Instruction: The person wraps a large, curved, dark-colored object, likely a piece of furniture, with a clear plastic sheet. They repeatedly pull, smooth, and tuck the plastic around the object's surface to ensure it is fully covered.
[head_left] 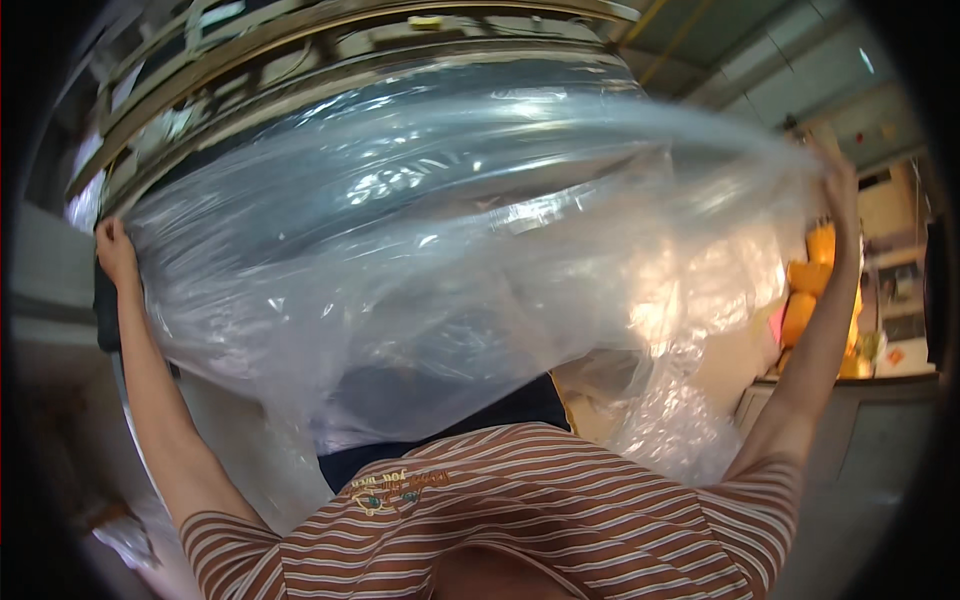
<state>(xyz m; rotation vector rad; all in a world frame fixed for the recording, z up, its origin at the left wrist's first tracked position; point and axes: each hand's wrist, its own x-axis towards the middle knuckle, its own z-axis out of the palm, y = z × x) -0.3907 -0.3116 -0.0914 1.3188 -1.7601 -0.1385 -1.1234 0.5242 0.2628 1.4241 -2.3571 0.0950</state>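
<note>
A striped shirt [520, 510] filled the near edge at 6 o'clock, and both arms were raised from it and spread wide. A large clear bag [470, 260] was held stretched between them, filling the middle of the view. The left hand [115, 250], at 9 o'clock, was closed on the bag's edge; the right hand [840, 190], at 2 o'clock, was gripping the opposite edge, though its fingers were partly lost in motion blur.

For the spreading to go well, it was judged that both edges should be kept pinched firmly and level, with even tension, so that the thin film would neither slip nor tear, and so that the slack hanging toward 5 o'clock could be shaken out.

Through the film a dark shape was seen low at 6 o'clock; what it was could not be told. Beyond, a grey tabletop [860, 430] lay at 4 o'clock, with orange objects [805, 300] above it at 3 o'clock. Metal racking [330, 40] curved across 12 o'clock, and a panelled ceiling [760, 50] showed at 1 o'clock.
</note>
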